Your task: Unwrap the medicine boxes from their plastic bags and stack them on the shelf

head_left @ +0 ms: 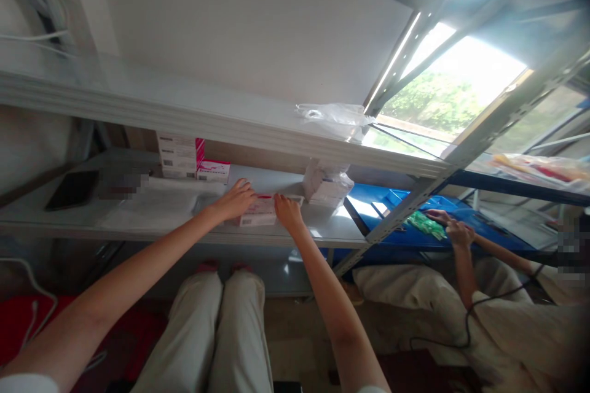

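Observation:
On the lower grey shelf, a small white and pink cardboard box (258,218) lies between my two hands. My left hand (234,199) is at its left end, with the fingers bent over the top edge. At the right end, the curled fingers of my right hand (288,211) grip the box. Behind my left hand stand stacked white boxes (177,155) with a magenta side and a single similar box (213,171). Right of my hands is a bundle of white boxes in clear plastic (326,184).
A dark phone-like slab (74,190) and clear plastic sheeting (150,206) lie on the left of the shelf. An upper shelf (207,104) overhangs it, holding a plastic bag (334,118). A metal post (410,196) stands right; beyond it, a co-worker's hands (456,230) handle green items (426,225).

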{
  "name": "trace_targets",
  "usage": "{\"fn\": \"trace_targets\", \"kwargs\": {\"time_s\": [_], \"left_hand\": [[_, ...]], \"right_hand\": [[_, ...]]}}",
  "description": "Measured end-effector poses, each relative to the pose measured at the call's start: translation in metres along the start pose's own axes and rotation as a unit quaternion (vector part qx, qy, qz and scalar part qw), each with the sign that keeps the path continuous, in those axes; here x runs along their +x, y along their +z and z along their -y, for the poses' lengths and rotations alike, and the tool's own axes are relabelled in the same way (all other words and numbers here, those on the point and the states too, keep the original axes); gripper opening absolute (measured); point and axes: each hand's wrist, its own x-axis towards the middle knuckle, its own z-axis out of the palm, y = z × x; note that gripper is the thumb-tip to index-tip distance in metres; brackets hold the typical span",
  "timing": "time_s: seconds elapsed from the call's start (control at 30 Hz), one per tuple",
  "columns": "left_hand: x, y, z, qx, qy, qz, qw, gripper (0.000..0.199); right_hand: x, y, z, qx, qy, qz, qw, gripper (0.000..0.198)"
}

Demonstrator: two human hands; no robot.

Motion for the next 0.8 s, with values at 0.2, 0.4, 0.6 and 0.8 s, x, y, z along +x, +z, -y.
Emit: {"fn": "trace_targets", "kwargs": {"time_s": [0.2,0.4,0.6,0.8], "left_hand": [[-0.051,-0.004,-0.012,-0.040,0.020,0.046,0.998,0.026],[-0.074,0.002,-0.030,-0.096,-0.035,0.054,0.993,0.028],[-0.032,-0.015,-0.054,-0.145,-0.028,0.037,0.988,0.023],[-0.014,0.022,-0.053,-0.260,-0.193,0.113,0.939,0.027]], "right_hand": [[-0.024,0.004,-0.013,0.022,-0.023,0.036,0.999,0.034],[-0.037,0.004,0.002,0.042,-0.033,0.065,0.996,0.047],[-0.021,-0.005,0.018,0.122,-0.104,-0.015,0.987,0.045],[0.004,0.030,0.017,0.293,-0.148,-0.021,0.945,0.042]]}}
